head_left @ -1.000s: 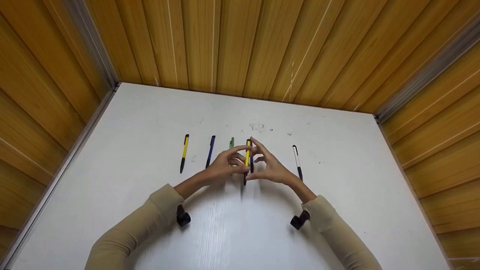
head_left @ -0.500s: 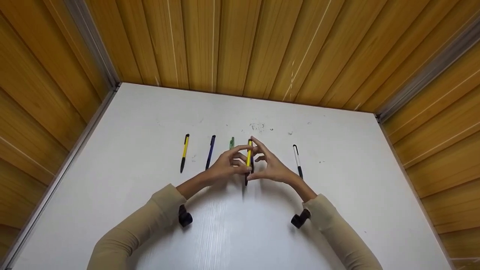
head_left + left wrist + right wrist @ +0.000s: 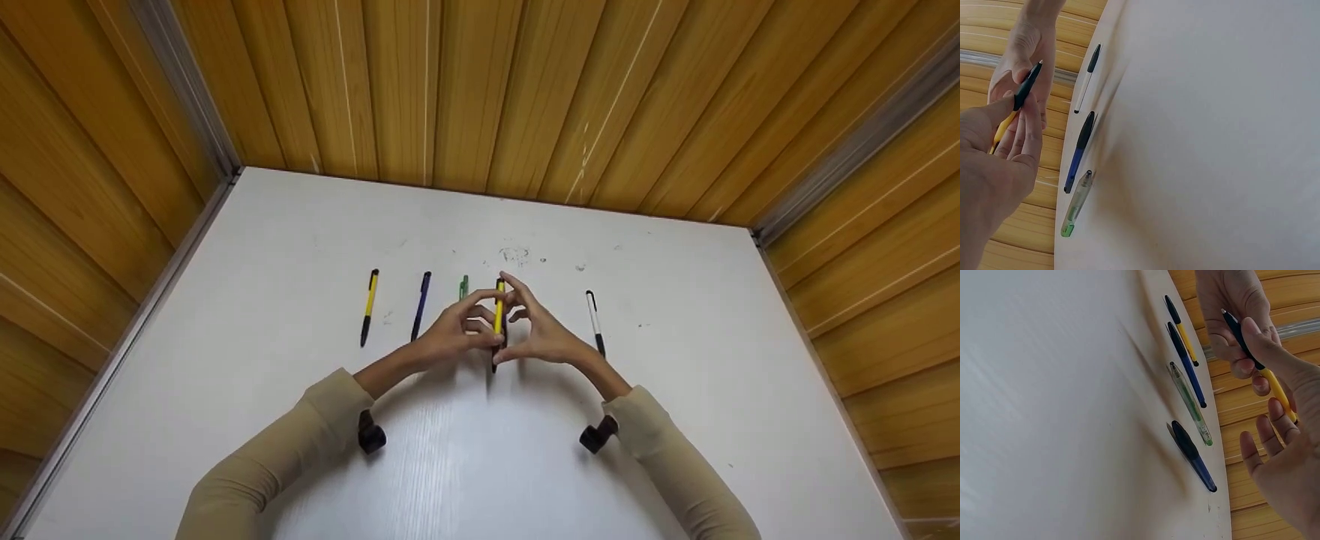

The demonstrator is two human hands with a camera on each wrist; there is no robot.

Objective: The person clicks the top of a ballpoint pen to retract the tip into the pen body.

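Observation:
A yellow pen [image 3: 499,309] with a black grip is held up between both hands over the table. My left hand [image 3: 448,335] pinches it between thumb and fingers. Around its two ends curls my right hand [image 3: 546,337], the index fingertip at the top end and the thumb low on the black grip. The bare writing tip of the yellow pen [image 3: 1234,322] shows in the right wrist view. Behind it on the table lies a blue pen [image 3: 1201,469], mostly covered by the hands in the head view.
On the white table [image 3: 450,465], a second yellow pen [image 3: 370,304], another blue pen [image 3: 421,304] and a clear green pen [image 3: 463,285] lie to the left. A white pen [image 3: 594,319] with a black grip lies to the right. Wood-panelled walls [image 3: 480,90] border the table.
The held yellow pen has shifted slightly to the right and now overlaps the blue pen behind it more. Both hands keep their hold; the pens on the table stay put.

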